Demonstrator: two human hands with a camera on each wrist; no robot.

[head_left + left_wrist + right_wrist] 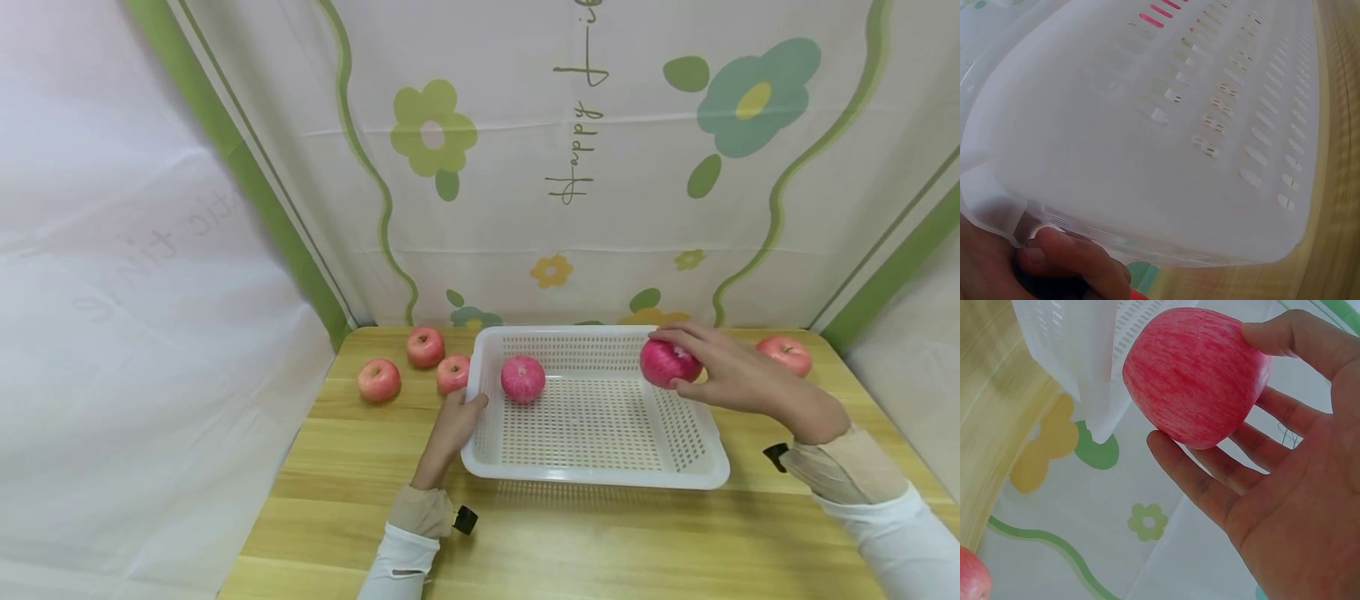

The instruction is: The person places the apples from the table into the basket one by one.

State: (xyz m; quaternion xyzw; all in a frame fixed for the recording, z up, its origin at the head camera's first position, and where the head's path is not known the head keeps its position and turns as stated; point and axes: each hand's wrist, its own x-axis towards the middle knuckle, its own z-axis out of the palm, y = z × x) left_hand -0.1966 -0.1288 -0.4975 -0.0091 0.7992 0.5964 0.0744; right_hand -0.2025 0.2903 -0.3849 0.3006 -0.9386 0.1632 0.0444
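Note:
A white plastic basket [592, 477] with slotted walls stands on the wooden table. My left hand [456, 423] grips its left rim, fingers curled under the edge, as the left wrist view [1072, 259] also shows. One deep-pink apple [522, 379] lies inside, near the left wall. Over the basket's right end, my right hand [731, 371] holds another deep-pink apple [667, 363] between thumb and fingertips. In the right wrist view, that apple [1194, 378] shows red streaks, and the palm stays apart from it.
Left of the basket lie three paler apples on the table: a front one [378, 381], a back one [425, 347] and one by the rim [453, 374]. Another apple [783, 356] lies right of the basket, behind my right wrist. A flowered curtain [510, 225] hangs along the back edge.

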